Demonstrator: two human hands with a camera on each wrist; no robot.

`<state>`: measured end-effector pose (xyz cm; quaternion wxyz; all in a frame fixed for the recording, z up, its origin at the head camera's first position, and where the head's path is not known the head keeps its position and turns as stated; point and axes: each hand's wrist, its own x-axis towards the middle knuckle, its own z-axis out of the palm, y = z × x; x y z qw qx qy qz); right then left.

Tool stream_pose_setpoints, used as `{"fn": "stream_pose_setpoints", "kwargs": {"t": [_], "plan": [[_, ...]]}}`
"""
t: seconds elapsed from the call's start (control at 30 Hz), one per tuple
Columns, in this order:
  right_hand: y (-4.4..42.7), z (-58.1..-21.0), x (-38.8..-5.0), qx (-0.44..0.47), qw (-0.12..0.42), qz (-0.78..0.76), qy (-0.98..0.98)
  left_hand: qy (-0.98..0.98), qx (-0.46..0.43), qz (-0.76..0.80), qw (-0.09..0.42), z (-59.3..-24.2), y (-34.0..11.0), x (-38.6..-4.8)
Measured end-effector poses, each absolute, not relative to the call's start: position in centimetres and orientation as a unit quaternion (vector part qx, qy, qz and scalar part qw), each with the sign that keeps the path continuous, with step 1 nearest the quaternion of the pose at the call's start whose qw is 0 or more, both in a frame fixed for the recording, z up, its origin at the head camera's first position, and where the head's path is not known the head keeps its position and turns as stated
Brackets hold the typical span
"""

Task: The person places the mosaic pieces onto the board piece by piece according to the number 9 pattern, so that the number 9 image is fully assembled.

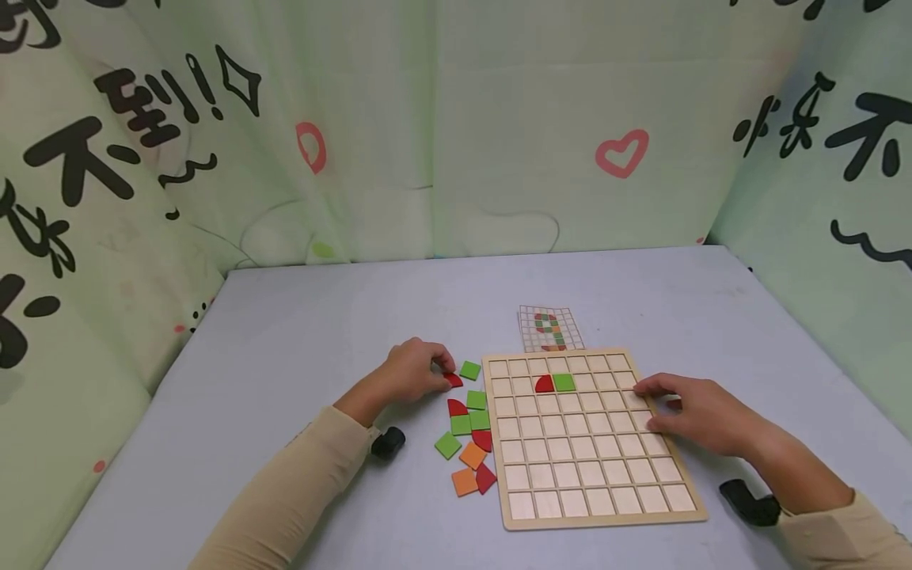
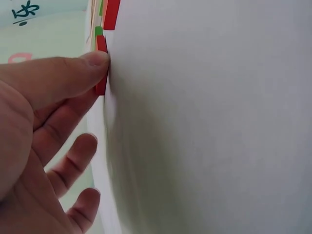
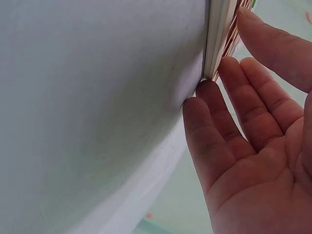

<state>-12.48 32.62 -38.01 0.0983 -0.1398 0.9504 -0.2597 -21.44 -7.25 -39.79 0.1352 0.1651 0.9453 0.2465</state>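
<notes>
While, in the head view, the left hand (image 1: 409, 372) pinches a red piece (image 1: 454, 381) near a green square (image 1: 470, 370), left of the grid board (image 1: 583, 450) on the bench (image 1: 321, 317), the right hand (image 1: 701, 413) touches the board's right edge. In the left wrist view, thumb (image 2: 68, 73) and forefinger hold the red piece, two outer fingers (image 2: 80, 158) standing clear. In the right wrist view, loosely extended fingers meet the board's edge.

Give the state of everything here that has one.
Left hand, pinching a red piece
Right hand, touching the right edge of the board
Board, flat on the table, two cells filled
Red quarter-circle, set in the board
Green square, set beside it
Loose pieces, lying left of the board
Pattern card, face up beyond the board
</notes>
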Motion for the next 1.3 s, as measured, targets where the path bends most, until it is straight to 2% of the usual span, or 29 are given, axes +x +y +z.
{"fn": "stream_pose_setpoints", "kwargs": {"t": [0.33, 0.53, 0.73, 1.3], "plan": [[32.6, -37.8, -12.6, -0.138, 0.103, -0.259, 0.950, 0.940, 0.168, 0.256, 0.152, -39.4, -7.4, -21.4], [32.7, -37.8, -12.6, -0.137, 0.102, -0.259, 0.951, 0.934, 0.204, 0.258, 0.137, -38.6, -6.9, -21.5], [32.7, -37.9, -12.6, -0.136, 0.102, -0.258, 0.951, 0.928, 0.238, 0.255, 0.132, -38.0, -5.7, -21.7], [32.7, -38.1, -12.5, -0.128, 0.108, -0.265, 0.950, 0.923, 0.265, 0.245, 0.133, -37.5, -2.4, -21.9]]}}
